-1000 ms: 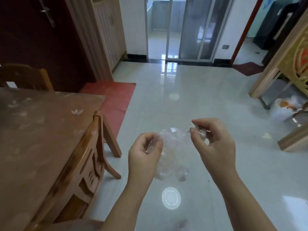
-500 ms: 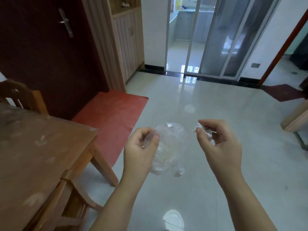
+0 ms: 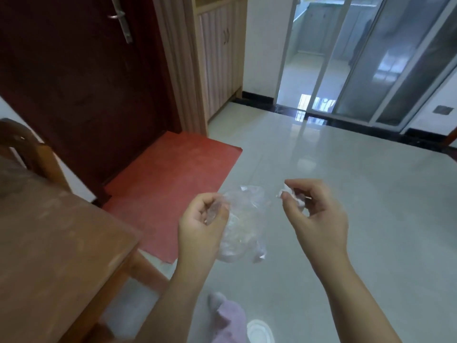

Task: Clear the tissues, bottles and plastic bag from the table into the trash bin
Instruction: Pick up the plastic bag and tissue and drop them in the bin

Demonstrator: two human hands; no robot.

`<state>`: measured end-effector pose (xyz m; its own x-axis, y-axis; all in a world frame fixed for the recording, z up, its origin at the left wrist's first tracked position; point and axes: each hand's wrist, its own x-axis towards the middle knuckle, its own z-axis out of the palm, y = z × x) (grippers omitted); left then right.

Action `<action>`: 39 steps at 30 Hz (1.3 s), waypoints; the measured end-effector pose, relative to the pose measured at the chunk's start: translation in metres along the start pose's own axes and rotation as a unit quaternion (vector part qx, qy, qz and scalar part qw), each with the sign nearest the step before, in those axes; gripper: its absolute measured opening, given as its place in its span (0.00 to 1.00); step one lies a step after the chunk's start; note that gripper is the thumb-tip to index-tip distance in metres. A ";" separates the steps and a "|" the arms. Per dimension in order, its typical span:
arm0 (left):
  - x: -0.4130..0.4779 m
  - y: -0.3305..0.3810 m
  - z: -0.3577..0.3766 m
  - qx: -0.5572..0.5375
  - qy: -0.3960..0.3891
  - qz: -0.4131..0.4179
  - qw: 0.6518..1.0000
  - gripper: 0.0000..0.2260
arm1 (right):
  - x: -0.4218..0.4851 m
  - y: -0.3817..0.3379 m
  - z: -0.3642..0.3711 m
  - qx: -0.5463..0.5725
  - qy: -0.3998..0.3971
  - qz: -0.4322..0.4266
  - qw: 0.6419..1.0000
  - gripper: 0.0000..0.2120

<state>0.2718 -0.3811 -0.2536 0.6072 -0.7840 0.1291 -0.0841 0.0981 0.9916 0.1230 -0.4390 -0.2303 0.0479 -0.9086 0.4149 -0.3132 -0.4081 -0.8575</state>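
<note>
Clear plastic bag (image 3: 241,226) pinched in left hand (image 3: 201,227) fingers | right hand (image 3: 316,219) fingers gripping tissue (image 3: 291,196)

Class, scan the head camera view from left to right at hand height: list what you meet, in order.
wooden table → left hand → clear plastic bag → crumpled tissue → right hand

Your left hand (image 3: 201,226) and right hand (image 3: 315,219) are bare: no gloves, rings or watch. Forearms uncovered, no sleeves in view. Below, your pale pink trouser leg (image 3: 228,323), grey-white foot covering (image 3: 216,298).
</note>
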 end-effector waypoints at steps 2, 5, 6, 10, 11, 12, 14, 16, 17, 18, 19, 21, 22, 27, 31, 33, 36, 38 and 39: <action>0.040 -0.007 0.004 -0.009 0.010 -0.005 1.000 0.08 | 0.035 0.007 0.027 -0.005 -0.015 -0.009 1.000 0.11; 0.102 -0.009 0.007 -0.015 0.032 -0.013 0.999 0.08 | 0.090 0.008 0.067 -0.011 -0.042 -0.027 0.999 0.12; 0.122 -0.009 0.007 -0.013 0.039 -0.010 0.999 0.07 | 0.108 0.007 0.081 -0.009 -0.054 -0.035 0.998 0.12; 0.188 -0.010 0.001 -0.012 0.067 -0.005 0.998 0.06 | 0.165 0.006 0.135 0.005 -0.085 -0.057 0.995 0.12; 0.200 -0.012 -0.001 -0.009 0.076 -0.009 0.997 0.05 | 0.176 0.007 0.148 0.012 -0.092 -0.057 0.994 0.12; 0.211 -0.014 -0.005 -0.003 0.089 -0.013 0.996 0.06 | 0.185 0.009 0.160 0.018 -0.102 -0.057 0.993 0.12; 0.231 -0.018 -0.011 0.018 0.121 -0.019 0.992 0.08 | 0.201 0.014 0.183 0.029 -0.125 -0.059 0.990 0.13; 0.252 -0.023 -0.017 0.037 0.151 -0.022 0.988 0.09 | 0.218 0.020 0.207 0.045 -0.152 -0.060 0.986 0.14; 0.263 -0.025 -0.019 0.042 0.165 -0.020 0.985 0.09 | 0.227 0.023 0.219 0.055 -0.164 -0.059 0.983 0.14; 0.274 -0.029 -0.021 0.047 0.180 -0.018 0.982 0.09 | 0.236 0.027 0.230 0.063 -0.175 -0.059 0.981 0.13; 0.284 -0.032 -0.023 0.054 0.192 -0.015 0.980 0.10 | 0.245 0.030 0.242 0.071 -0.186 -0.060 0.978 0.12; 0.308 -0.037 -0.026 0.078 0.207 -0.002 0.975 0.10 | 0.266 0.035 0.264 0.083 -0.205 -0.067 0.973 0.11; 0.320 -0.038 -0.028 0.090 0.212 0.004 0.973 0.10 | 0.278 0.038 0.276 0.088 -0.215 -0.071 0.970 0.11; 0.389 -0.042 -0.033 0.125 0.272 0.025 0.954 0.07 | 0.340 0.040 0.336 0.100 -0.262 -0.107 0.954 0.12; 0.431 -0.035 -0.044 0.104 0.340 0.043 0.933 0.06 | 0.384 0.027 0.385 0.110 -0.317 -0.168 0.927 0.11; 0.444 -0.032 -0.052 0.098 0.377 0.038 0.920 0.08 | 0.399 0.019 0.411 0.121 -0.337 -0.201 0.912 0.11; 0.458 -0.032 -0.071 0.097 0.421 0.033 0.901 0.06 | 0.409 0.007 0.449 0.161 -0.380 -0.200 0.889 0.11; 0.466 -0.034 -0.088 0.099 0.455 0.035 0.884 0.07 | 0.411 0.001 0.475 0.186 -0.411 -0.195 0.871 0.10; 0.471 -0.036 -0.097 0.094 0.474 0.038 0.875 0.06 | 0.411 -0.002 0.490 0.196 -0.424 -0.197 0.862 0.09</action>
<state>0.6374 -0.6942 -0.2274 0.9691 0.0891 0.2302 -0.2269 -0.0453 0.9729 0.6079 -0.8550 -0.2067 0.8059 -0.3630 0.4676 0.2221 -0.5467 -0.8073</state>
